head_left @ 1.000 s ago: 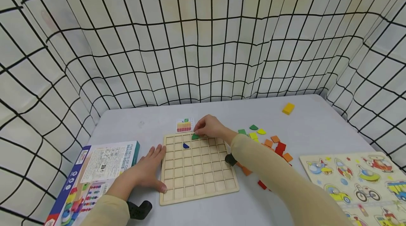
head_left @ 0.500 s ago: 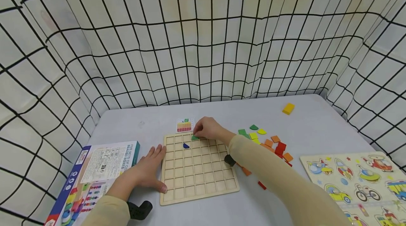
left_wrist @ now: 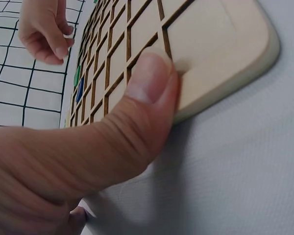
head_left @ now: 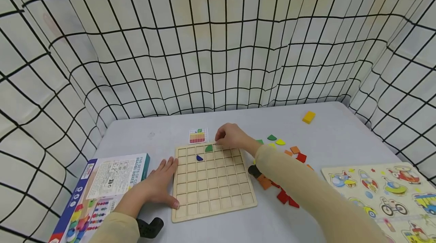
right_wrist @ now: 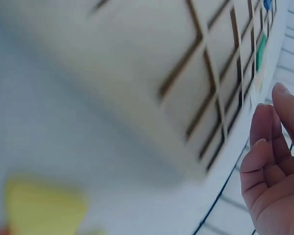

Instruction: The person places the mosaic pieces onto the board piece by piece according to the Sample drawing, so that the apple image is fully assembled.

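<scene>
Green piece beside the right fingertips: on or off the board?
On: the green piece lies in the far row of the board, clear of the right hand.

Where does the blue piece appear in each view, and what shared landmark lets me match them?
Head: the blue piece is left of centre, below mid-height.
Left wrist: the blue piece is towards the left, above mid-height.
Right wrist: the blue piece is at the top edge, towards the right.
Shared landmark: the wooden grid board.
</scene>
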Demonstrator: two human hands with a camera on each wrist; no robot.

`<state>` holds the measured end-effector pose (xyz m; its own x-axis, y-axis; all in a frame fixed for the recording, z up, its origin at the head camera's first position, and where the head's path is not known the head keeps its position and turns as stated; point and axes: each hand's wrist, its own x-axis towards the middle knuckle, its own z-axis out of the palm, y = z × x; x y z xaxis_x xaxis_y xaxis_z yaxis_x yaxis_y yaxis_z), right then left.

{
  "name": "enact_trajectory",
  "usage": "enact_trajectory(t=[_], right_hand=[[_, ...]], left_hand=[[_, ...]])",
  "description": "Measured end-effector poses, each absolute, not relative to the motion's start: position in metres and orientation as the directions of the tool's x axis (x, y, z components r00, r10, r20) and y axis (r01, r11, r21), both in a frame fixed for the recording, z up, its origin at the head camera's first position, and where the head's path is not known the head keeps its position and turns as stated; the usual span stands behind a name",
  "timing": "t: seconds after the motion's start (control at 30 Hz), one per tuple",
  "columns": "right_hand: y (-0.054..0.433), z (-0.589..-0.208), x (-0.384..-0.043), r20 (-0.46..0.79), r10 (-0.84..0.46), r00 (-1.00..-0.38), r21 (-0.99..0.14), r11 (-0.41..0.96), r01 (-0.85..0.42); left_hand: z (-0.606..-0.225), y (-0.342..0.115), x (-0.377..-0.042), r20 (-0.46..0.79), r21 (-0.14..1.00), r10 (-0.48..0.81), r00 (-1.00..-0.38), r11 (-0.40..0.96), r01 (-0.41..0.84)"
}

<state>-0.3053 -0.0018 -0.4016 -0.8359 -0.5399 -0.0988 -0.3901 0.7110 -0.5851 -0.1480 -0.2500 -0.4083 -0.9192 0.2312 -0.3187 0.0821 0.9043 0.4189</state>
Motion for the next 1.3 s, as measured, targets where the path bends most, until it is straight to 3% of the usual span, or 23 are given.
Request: enact_trajectory(t=[0.33,0.53,0.7,1.1,1.3], right_hand=[[0.081,-0.397,-0.320,-0.116,-0.483,-0.868,-0.586,0.739,-0.333],[0.112,-0.405,-0.321,-0.181,-0.437,-0.881,-0.485,0.819,-0.307],[0.120,-0.411,-0.319,-0.225,-0.405,-0.886,-0.457,0.847,-0.271],[0.120,-0.414,-0.316,-0.164,-0.430,-0.888,-0.503,0.811,-0.300],[0.116,-0.413,-0.317,-0.096,-0.459,-0.883,-0.600,0.735,-0.317]], left_hand=[[-0.407,-0.250,-0.148,-0.336,0.410,0.223,-0.915,0.909,0.070],[-0.406,-0.250,-0.149,-0.337,0.408,0.228,-0.914,0.910,0.077],[-0.406,-0.250,-0.148,-0.337,0.414,0.232,-0.913,0.907,0.078],[-0.406,-0.249,-0.147,-0.332,0.423,0.225,-0.916,0.903,0.068],[-0.408,-0.250,-0.147,-0.326,0.432,0.228,-0.918,0.899,0.070]])
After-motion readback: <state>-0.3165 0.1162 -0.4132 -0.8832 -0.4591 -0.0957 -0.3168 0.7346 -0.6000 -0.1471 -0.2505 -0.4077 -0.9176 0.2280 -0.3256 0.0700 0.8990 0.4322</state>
